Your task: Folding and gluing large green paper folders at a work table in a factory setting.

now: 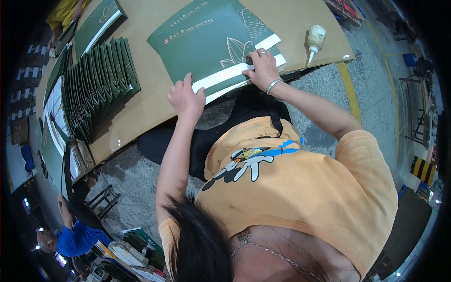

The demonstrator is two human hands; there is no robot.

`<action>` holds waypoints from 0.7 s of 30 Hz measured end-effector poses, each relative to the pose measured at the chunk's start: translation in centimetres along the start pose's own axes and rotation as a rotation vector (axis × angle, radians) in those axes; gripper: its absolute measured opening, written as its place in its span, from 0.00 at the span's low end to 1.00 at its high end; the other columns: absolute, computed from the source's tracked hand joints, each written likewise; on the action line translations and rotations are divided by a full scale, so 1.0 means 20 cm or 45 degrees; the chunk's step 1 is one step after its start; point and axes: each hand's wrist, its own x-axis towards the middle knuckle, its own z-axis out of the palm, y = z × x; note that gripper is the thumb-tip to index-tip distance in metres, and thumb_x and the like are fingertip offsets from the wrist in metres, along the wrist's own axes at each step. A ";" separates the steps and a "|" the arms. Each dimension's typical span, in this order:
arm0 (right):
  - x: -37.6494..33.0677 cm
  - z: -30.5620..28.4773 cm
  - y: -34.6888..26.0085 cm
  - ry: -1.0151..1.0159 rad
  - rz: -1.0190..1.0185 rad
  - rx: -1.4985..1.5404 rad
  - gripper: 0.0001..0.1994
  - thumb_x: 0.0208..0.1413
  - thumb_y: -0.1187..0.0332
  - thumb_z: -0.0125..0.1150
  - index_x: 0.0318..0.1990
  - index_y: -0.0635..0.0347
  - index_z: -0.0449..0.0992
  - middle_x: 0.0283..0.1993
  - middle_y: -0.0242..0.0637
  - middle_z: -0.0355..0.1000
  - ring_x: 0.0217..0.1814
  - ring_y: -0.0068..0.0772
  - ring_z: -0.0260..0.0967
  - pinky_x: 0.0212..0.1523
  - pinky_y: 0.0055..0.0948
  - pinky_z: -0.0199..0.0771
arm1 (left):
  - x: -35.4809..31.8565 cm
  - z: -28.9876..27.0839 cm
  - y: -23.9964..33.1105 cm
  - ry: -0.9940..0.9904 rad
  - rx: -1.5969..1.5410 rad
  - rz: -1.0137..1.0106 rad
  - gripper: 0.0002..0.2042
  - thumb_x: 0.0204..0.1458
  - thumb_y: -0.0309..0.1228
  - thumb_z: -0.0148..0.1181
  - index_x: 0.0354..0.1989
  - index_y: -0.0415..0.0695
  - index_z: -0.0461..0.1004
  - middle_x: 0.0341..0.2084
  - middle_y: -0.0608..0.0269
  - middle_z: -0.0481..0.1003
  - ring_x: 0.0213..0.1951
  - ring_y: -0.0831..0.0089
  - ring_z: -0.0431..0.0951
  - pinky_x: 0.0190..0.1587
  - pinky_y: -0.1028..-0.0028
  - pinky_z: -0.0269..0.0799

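Observation:
Green printed sheets (202,51) with a pale leaf pattern lie overlapped at the table's near edge. White strips (223,75) run along their near margins. My left hand (186,98) rests on the left end of the near margin, index finger stretched out, thumb apart, nothing seen in it. Over the right part of the same margin is my right hand (264,69), its fingers bent down beside the strip. A small pale piece shows between its thumb and fingers, too covered to name. Right of it, a squeeze bottle of glue (316,40) lies with its white nozzle toward me.
Folded green paper bags (101,77) stand in a row on the table's left side, with another green stack (101,23) behind. A person in blue (80,237) is at the lower left. Another person's yellow clothing (66,16) shows at the far left corner.

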 end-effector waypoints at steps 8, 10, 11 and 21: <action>0.16 -0.11 -0.09 -0.192 0.375 -0.016 0.32 0.32 0.50 0.75 0.41 0.67 0.72 0.47 0.50 0.69 0.55 0.51 0.62 0.54 0.46 0.65 | -0.08 0.18 -0.01 0.280 -0.068 0.257 0.19 0.51 0.27 0.49 0.54 0.44 0.70 0.58 0.49 0.61 0.63 0.52 0.55 0.65 0.48 0.41; 0.20 -0.12 -0.08 -0.097 0.340 -0.023 0.33 0.26 0.53 0.78 0.39 0.67 0.72 0.43 0.50 0.70 0.50 0.50 0.66 0.51 0.42 0.68 | -0.07 0.15 -0.02 0.180 -0.098 0.275 0.21 0.54 0.30 0.47 0.58 0.43 0.66 0.62 0.47 0.56 0.66 0.50 0.49 0.66 0.46 0.36; 0.24 -0.15 -0.08 -0.126 0.349 0.078 0.35 0.24 0.56 0.80 0.39 0.69 0.70 0.41 0.51 0.70 0.47 0.50 0.67 0.50 0.40 0.69 | -0.06 0.14 -0.02 0.145 -0.127 0.271 0.22 0.55 0.32 0.47 0.60 0.43 0.64 0.63 0.47 0.55 0.67 0.49 0.48 0.67 0.46 0.34; 0.52 -0.49 -0.31 -0.073 0.003 0.394 0.45 0.32 0.68 0.75 0.62 0.65 0.57 0.51 0.55 0.71 0.53 0.48 0.70 0.54 0.36 0.70 | 0.34 -0.28 -0.29 0.225 0.150 -0.077 0.25 0.46 0.27 0.53 0.57 0.42 0.67 0.66 0.49 0.52 0.69 0.49 0.40 0.67 0.43 0.28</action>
